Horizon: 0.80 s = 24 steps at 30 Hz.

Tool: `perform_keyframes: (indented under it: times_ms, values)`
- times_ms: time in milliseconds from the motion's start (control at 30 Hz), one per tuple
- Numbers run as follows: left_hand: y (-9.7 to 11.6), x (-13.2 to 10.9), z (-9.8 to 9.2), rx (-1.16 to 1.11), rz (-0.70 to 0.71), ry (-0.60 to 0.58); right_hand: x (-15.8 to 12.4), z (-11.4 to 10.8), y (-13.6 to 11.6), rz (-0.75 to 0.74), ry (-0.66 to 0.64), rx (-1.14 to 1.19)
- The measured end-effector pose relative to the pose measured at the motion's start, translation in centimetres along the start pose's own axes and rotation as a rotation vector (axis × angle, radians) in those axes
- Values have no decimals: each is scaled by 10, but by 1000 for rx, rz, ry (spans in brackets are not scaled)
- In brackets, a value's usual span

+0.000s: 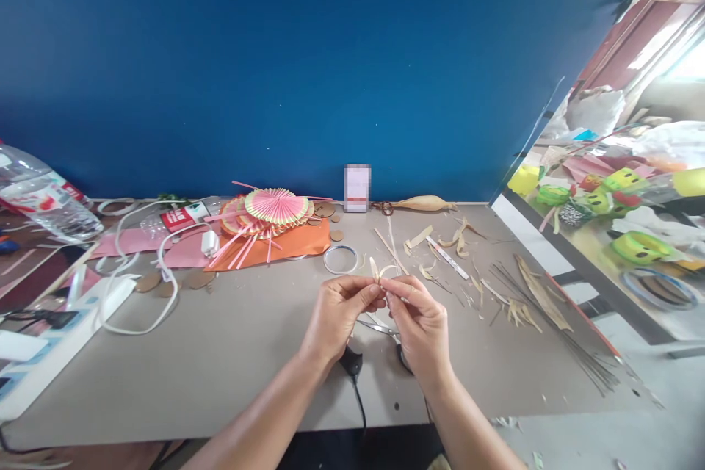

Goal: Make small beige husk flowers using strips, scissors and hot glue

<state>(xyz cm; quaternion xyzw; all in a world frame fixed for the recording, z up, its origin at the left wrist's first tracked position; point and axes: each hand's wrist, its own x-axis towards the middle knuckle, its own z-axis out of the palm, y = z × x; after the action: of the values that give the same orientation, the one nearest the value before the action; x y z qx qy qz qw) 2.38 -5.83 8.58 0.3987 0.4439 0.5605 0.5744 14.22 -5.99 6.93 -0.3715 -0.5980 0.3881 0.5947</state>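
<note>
**Mia:** What are the two hands doing?

**Tom:** The left hand (335, 316) and the right hand (421, 323) are both pinching a thin pale curled strip of dried leaf (380, 269). The thumbs and first fingers are squeezing it from each side. The other fingers are curling in.

**Mia:** Where is the strip?

**Tom:** It is hanging in the air, just to the right of the round white ring (340, 259) and a bit nearer the person. The ring is lying flat on the grey table (220, 352).

**Mia:** Is anything lying under the hands?

**Tom:** Yes, silver scissors with black handles (380, 327) are lying on the table, nearer the person than the ring. The hands are not touching them.

**Mia:** What else is sitting around the ring?

**Tom:** Behind it and to the left, a round pink folded paper fan (276, 206) is resting on a sheet of orange paper (297, 242). Far to the left of the ring, a long white cable (165, 264) is looping about. Well to the right of the ring, small pale leaf scraps (518, 312) and thin dark sticks (573, 352) are lying spread out.
</note>
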Motion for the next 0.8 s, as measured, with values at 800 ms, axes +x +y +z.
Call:
perform_keyframes:
  times_ms: [800]
  values:
    - [4, -1, -10, -74, -154, -270, 30, -26, -10, 482, -411, 411]
